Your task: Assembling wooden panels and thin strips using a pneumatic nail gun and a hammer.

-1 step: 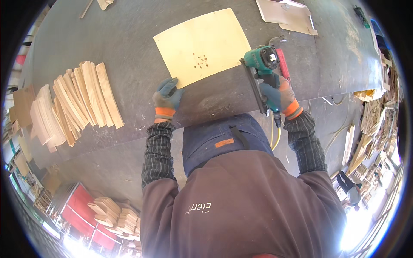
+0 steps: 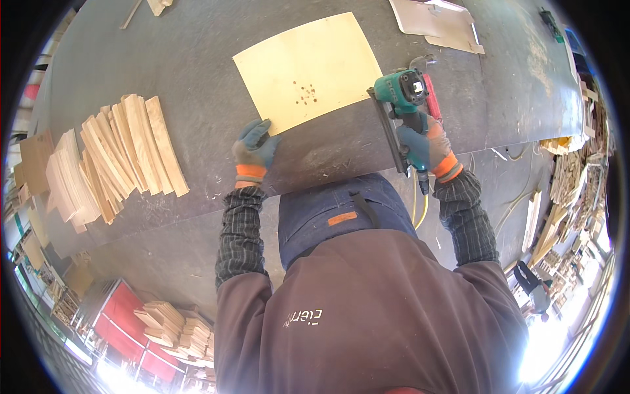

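Note:
A pale yellow rectangular board lies on the dark worktable, with a cluster of small brown spots near its middle. My left hand, in a grey-blue glove with an orange cuff, holds the board's near left corner between thumb and fingers. In my gloved right hand is a green and black nail gun, my fingers wrapped round its grip. The gun's head is beside the board's right edge, and its long black magazine points back toward me. Just right of the gun lies a hammer with a red handle, partly hidden.
Wooden strips lie in a fanned pile on the worktable at left. Brown sheets rest at the far right. A yellow hose hangs below the gun. Stacked wood stands right; another person is beyond.

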The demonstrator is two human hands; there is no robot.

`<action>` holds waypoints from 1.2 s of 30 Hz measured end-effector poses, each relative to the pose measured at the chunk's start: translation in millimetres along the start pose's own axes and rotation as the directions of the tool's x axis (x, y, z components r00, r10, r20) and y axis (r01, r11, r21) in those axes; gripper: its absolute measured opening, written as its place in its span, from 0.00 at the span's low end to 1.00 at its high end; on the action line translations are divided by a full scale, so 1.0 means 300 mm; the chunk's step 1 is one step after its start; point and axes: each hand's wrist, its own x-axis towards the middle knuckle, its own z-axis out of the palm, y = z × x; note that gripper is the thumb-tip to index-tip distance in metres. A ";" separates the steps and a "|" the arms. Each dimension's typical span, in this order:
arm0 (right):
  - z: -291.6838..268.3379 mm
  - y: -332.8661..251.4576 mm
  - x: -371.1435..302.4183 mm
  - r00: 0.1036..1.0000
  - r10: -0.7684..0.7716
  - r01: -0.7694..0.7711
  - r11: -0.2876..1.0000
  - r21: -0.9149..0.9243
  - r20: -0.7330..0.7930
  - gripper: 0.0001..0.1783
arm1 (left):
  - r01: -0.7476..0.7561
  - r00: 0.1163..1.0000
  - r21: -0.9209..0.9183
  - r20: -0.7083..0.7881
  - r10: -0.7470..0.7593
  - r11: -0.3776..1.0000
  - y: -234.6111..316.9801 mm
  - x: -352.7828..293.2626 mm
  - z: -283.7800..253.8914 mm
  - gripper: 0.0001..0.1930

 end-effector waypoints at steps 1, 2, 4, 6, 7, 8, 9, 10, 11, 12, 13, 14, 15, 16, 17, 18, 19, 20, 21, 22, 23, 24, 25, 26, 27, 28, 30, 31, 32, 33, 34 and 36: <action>-0.011 0.009 0.000 1.000 0.000 0.000 1.000 0.001 -0.002 0.17 | -0.001 1.000 -0.001 0.002 0.001 1.000 0.003 0.002 0.000 0.21; -0.027 0.025 0.002 1.000 0.009 -0.009 1.000 -0.010 -0.016 0.16 | -0.007 1.000 0.008 0.006 0.007 1.000 0.006 0.004 0.000 0.21; -0.042 0.047 0.008 0.999 0.017 -0.018 1.000 -0.021 -0.030 0.16 | -0.013 1.000 0.018 0.009 0.013 1.000 0.005 0.005 0.004 0.21; -0.049 0.058 0.012 1.000 0.001 -0.001 1.000 -0.020 -0.023 0.15 | 0.001 1.000 -0.010 0.004 -0.001 1.000 -0.002 0.004 0.011 0.21; -0.045 0.041 0.009 1.000 0.002 -0.002 1.000 -0.020 -0.023 0.15 | 0.002 1.000 -0.010 0.005 -0.002 1.000 -0.003 0.003 0.011 0.21; -0.039 0.015 0.003 0.999 0.010 -0.011 1.000 -0.020 -0.030 0.15 | 0.000 1.000 -0.018 -0.003 0.000 1.000 -0.003 0.002 0.012 0.21; -0.035 0.000 0.000 0.999 0.018 -0.019 1.000 -0.019 -0.038 0.15 | -0.003 1.000 -0.026 -0.012 0.003 1.000 -0.003 0.000 0.011 0.21; -0.052 0.005 -0.006 0.999 0.018 -0.019 1.000 -0.019 -0.044 0.15 | -0.006 1.000 -0.028 -0.008 0.006 1.000 0.003 0.006 0.012 0.21; -0.082 0.018 -0.011 0.999 0.000 0.001 0.999 0.037 -0.044 0.18 | 0.019 1.000 -0.014 0.005 -0.019 1.000 0.006 0.006 0.010 0.21; -0.118 0.031 -0.016 0.999 -0.018 0.021 0.995 0.093 -0.043 0.22 | 0.044 0.999 0.002 0.016 -0.044 0.999 0.008 0.007 0.007 0.21; -0.163 0.043 -0.020 0.995 0.003 0.007 0.995 0.099 -0.102 0.14 | 0.047 0.999 0.004 0.012 -0.047 0.999 0.003 0.003 0.002 0.21; -0.215 0.054 -0.017 0.995 0.001 0.009 0.995 0.098 -0.098 0.14 | 0.044 0.999 0.008 0.009 -0.044 0.999 -0.004 0.002 -0.002 0.21; -0.273 0.065 0.001 0.988 0.003 0.010 0.997 0.083 -0.153 0.15 | 0.042 0.999 0.015 0.002 -0.042 0.999 -0.011 -0.001 -0.008 0.21; -0.336 0.082 0.024 0.978 0.004 0.010 0.998 0.069 -0.208 0.16 | 0.045 0.999 0.021 -0.005 -0.045 0.999 -0.019 -0.005 -0.012 0.21; -0.407 0.133 0.067 0.950 -0.068 0.047 0.996 -0.075 -0.306 0.18 | 0.029 1.000 0.012 -0.011 -0.029 1.000 -0.023 -0.008 -0.015 0.22; -0.485 0.199 0.110 0.904 -0.150 0.064 0.973 -0.220 -0.399 0.20 | 0.009 1.000 0.000 -0.009 -0.009 1.000 -0.026 0.000 -0.006 0.22; -0.572 0.238 0.140 0.904 -0.148 0.063 0.974 -0.218 -0.400 0.20 | 0.009 1.000 0.000 -0.007 -0.009 1.000 -0.018 0.010 0.005 0.22; -0.652 0.273 0.162 0.859 -0.282 0.039 0.868 -0.495 -0.426 0.24 | 0.001 1.000 -0.006 0.004 -0.001 1.000 -0.003 0.019 0.022 0.22; -0.677 0.297 0.183 0.817 -0.416 -0.004 0.688 -0.726 -0.399 0.28 | -0.001 1.000 -0.005 0.009 0.001 1.000 0.004 0.016 0.027 0.22; -0.643 0.293 0.187 0.826 -0.413 0.009 0.690 -0.724 -0.383 0.28 | 0.011 1.000 0.008 -0.001 -0.011 1.000 0.007 0.007 0.019 0.22; -0.590 0.264 0.178 0.797 -0.501 -0.007 0.549 -0.836 -0.336 0.30 | 0.008 1.000 0.012 -0.005 -0.008 1.000 0.010 0.001 0.007 0.22; -0.528 0.236 0.165 0.764 -0.583 -0.035 0.390 -0.920 -0.276 0.33 | 0.002 1.000 0.011 -0.007 -0.002 1.000 0.008 -0.004 -0.003 0.22; -0.458 0.260 0.157 0.703 -0.670 -0.017 0.318 -0.948 -0.238 0.38 | 0.008 1.000 0.014 -0.015 -0.008 1.000 0.005 -0.013 -0.007 0.22; -0.393 0.301 0.144 0.705 -0.670 -0.012 0.316 -0.949 -0.232 0.38 | -0.008 1.000 0.028 -0.030 0.009 1.000 -0.001 -0.018 -0.008 0.21; -0.333 0.348 0.133 0.723 -0.643 -0.021 0.345 -0.938 -0.253 0.37 | -0.025 0.999 0.041 -0.044 0.026 0.999 -0.005 -0.022 -0.009 0.20; -0.296 0.385 0.133 0.741 -0.615 -0.029 0.372 -0.928 -0.270 0.37 | -0.018 0.999 0.042 -0.049 0.020 0.999 0.008 -0.022 -0.012 0.20; -0.289 0.441 0.139 0.794 -0.502 -0.128 0.415 -0.901 -0.344 0.35 | 0.014 1.000 0.119 0.015 -0.016 0.993 0.056 -0.013 -0.016 0.21; -0.291 0.457 0.152 0.826 -0.390 -0.217 0.446 -0.868 -0.406 0.33 | 0.020 1.000 0.119 0.012 -0.021 0.993 0.057 -0.013 -0.040 0.21; -0.315 0.472 0.153 0.820 -0.397 -0.222 0.444 -0.868 -0.413 0.33 | 0.016 0.991 0.077 0.131 -0.026 0.997 0.055 0.005 -0.065 0.23; -0.348 0.484 0.146 0.839 -0.371 -0.183 0.498 -0.848 -0.398 0.30 | 0.017 0.968 0.034 0.250 -0.025 0.999 0.052 0.023 -0.084 0.26; -0.363 0.489 0.141 0.863 -0.337 -0.143 0.550 -0.823 -0.375 0.26 | 0.017 0.967 0.028 0.253 -0.024 0.999 0.055 0.034 -0.109 0.26; -0.328 0.430 0.112 0.848 -0.164 -0.156 0.831 -0.533 -0.504 0.23 | 0.374 0.911 0.178 0.112 -0.396 0.910 0.063 0.053 -0.151 0.32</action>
